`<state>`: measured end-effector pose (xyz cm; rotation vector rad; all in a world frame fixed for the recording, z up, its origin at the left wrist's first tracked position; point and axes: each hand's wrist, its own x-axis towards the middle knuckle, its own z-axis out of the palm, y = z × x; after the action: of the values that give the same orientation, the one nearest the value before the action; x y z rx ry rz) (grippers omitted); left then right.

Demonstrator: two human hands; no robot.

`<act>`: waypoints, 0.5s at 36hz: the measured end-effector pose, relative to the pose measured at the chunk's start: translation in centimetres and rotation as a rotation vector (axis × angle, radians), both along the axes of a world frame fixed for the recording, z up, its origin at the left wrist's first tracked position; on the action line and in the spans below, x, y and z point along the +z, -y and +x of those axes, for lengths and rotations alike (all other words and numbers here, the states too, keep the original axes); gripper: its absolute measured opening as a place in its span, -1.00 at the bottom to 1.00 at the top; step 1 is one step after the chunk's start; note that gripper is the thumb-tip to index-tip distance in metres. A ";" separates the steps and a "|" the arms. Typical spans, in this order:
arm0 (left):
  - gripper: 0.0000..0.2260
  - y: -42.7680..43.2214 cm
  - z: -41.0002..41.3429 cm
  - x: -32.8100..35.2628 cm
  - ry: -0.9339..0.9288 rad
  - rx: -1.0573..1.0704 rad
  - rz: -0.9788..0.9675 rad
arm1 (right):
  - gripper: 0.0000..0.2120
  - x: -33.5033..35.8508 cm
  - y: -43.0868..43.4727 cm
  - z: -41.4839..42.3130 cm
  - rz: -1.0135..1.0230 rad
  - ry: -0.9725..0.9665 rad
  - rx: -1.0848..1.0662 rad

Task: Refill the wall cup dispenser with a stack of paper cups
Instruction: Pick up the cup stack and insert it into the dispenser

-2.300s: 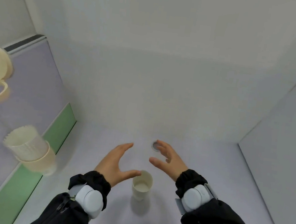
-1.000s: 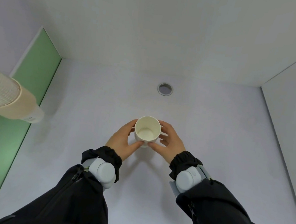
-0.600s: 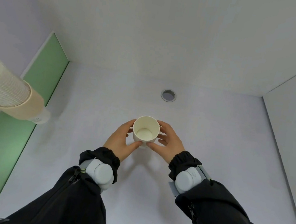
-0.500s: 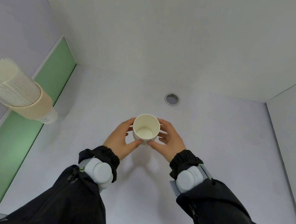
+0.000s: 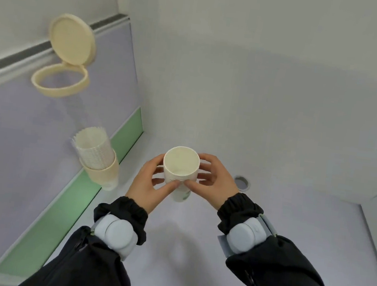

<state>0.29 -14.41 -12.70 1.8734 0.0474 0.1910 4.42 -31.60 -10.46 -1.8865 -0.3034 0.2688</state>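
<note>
While both hands' fingers (image 5: pixel 203 185) pinch the cup stack (image 5: pixel 180 173), the open-lidded dispenser (image 5: pixel 67 59) hangs left.

An office-like cubicle. A pale desk (image 5: pixel 192 251) stands between lavender partition panels (image 5: pixel 14 144). A cable grommet (image 5: pixel 241 183) pierces the desk's far edge.

A pale lilac table (image 5: pixel 289 240) fills the lower part of the view. A round grey grommet hole (image 5: pixel 241 182) is set into its surface near the back. A green strip (image 5: pixel 72 202) runs along the table's left edge, at the base of a lilac side panel (image 5: pixel 14 144). A grey rail (image 5: pixel 14 58) caps that panel. A plain white wall (image 5: pixel 266 57) stands behind the table.
</note>
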 end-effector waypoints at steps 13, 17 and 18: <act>-0.60 -5.3 -1.2 10.1 0.173 0.179 0.059 | -0.47 9.7 -5.8 1.4 0.106 0.154 0.150; -0.57 -7.1 -1.9 13.5 0.219 0.240 0.075 | -0.50 12.8 -8.0 1.9 0.152 0.203 0.207; -0.56 -7.0 -1.8 14.0 0.222 0.233 0.071 | -0.50 13.2 -8.1 2.0 0.151 0.201 0.210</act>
<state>-1.54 -7.38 1.28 1.9043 0.1075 0.5663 6.38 -23.50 2.74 -1.7363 -0.6427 0.1910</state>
